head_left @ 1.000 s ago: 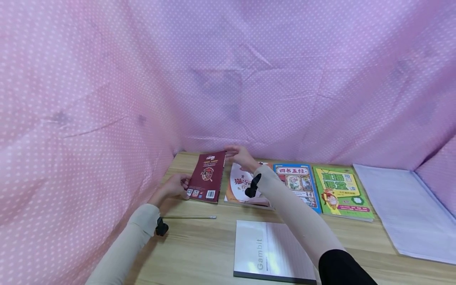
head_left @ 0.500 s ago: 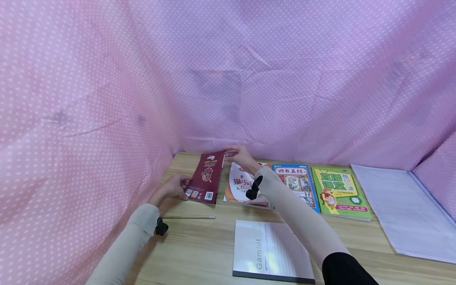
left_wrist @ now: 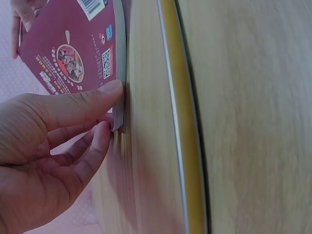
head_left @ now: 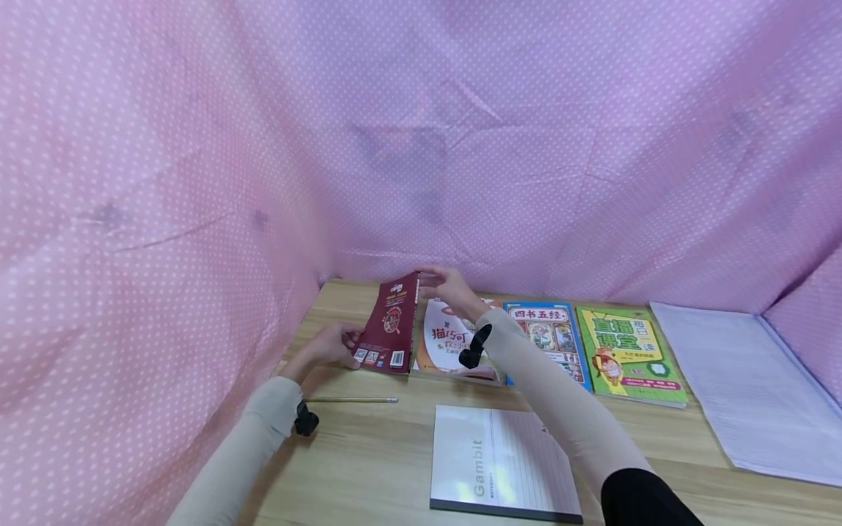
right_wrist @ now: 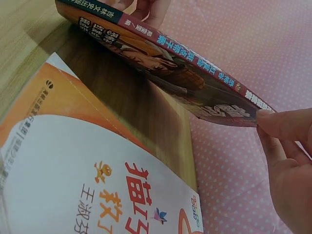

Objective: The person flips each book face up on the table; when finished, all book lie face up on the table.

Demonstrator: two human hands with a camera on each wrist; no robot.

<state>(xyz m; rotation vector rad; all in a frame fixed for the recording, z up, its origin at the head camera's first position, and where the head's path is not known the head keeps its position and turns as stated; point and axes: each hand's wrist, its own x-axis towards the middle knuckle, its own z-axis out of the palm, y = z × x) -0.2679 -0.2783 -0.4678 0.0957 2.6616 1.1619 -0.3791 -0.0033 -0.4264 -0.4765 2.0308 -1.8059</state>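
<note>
A dark red book (head_left: 393,325) stands tilted up on its right edge near the back left of the wooden table (head_left: 368,453). My left hand (head_left: 332,345) pinches its near lower corner, thumb on the back cover (left_wrist: 73,53) and fingers (left_wrist: 92,151) beneath. My right hand (head_left: 447,286) pinches the far top corner; in the right wrist view its fingertips (right_wrist: 280,129) hold the corner of the red book (right_wrist: 195,80), whose spine faces the camera. Under it lies an orange and white book (head_left: 450,343) (right_wrist: 87,170).
A blue book (head_left: 544,336), a green book (head_left: 625,354) and a white sheet (head_left: 750,387) lie in a row to the right. A grey Gambit notebook (head_left: 500,464) lies near me, a pencil (head_left: 351,400) to its left. Pink dotted cloth (head_left: 197,183) walls the table.
The red book has been raised steeper on its right edge, and my left hand has moved slightly right with it. My right hand keeps the top corner.
</note>
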